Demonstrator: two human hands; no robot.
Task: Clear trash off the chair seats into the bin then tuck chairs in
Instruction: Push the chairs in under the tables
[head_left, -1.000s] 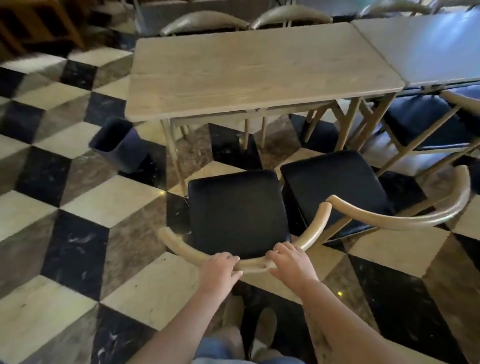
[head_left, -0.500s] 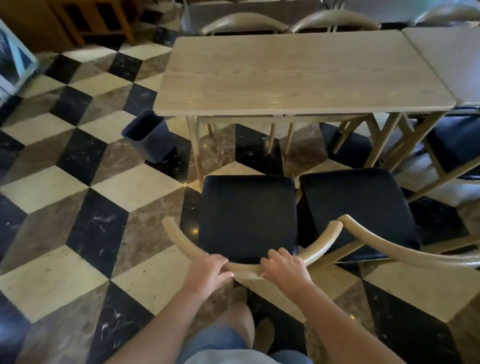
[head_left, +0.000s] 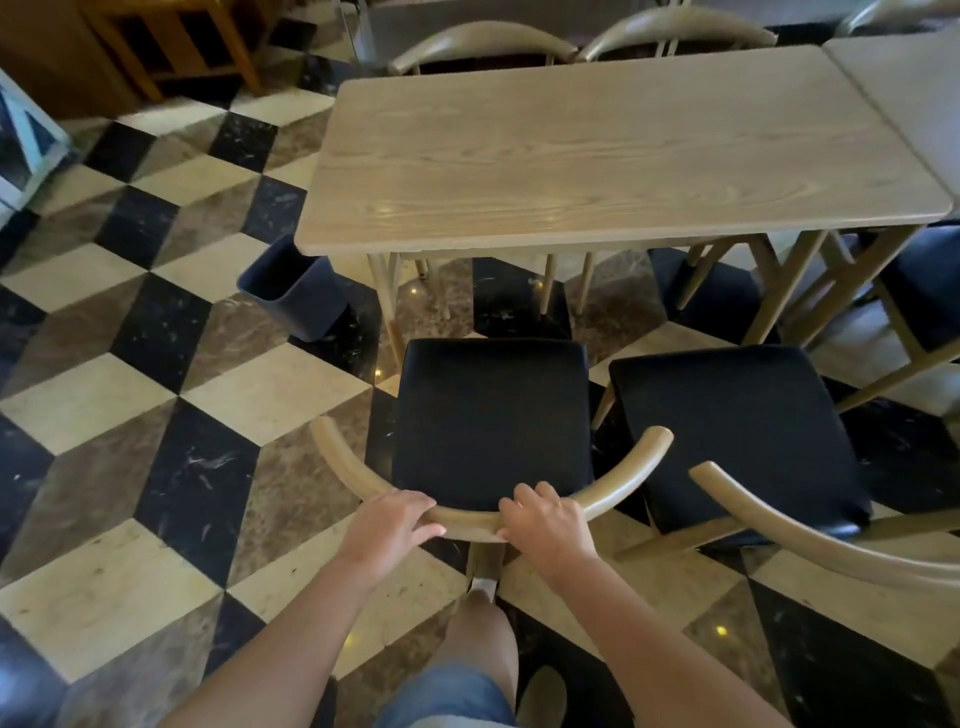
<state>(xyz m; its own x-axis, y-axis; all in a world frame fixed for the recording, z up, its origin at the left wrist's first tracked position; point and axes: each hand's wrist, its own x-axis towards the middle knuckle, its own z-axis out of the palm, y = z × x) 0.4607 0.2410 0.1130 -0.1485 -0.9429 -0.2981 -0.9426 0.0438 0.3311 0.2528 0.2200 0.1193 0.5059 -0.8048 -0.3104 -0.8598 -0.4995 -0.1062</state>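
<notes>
A wooden chair with a dark seat (head_left: 493, 415) and a curved backrest (head_left: 623, 480) stands in front of me, facing the light wooden table (head_left: 597, 156). My left hand (head_left: 387, 527) and my right hand (head_left: 545, 525) both grip the middle of the backrest, side by side. The seat shows no trash. A second chair (head_left: 727, 431) of the same kind stands to the right, its seat bare too. The dark bin (head_left: 293, 288) sits on the floor by the table's front left leg.
The chequered tile floor (head_left: 130, 467) stretches to the left. Two more chairs (head_left: 483, 39) stand at the table's far side. Another table (head_left: 909, 88) adjoins on the right, with a dark-seated chair (head_left: 924, 291) under it. Wooden furniture (head_left: 171, 47) stands far left.
The chair has moved forward toward the table with both hands on its backrest, and my view has shifted so the table sits more centrally.
</notes>
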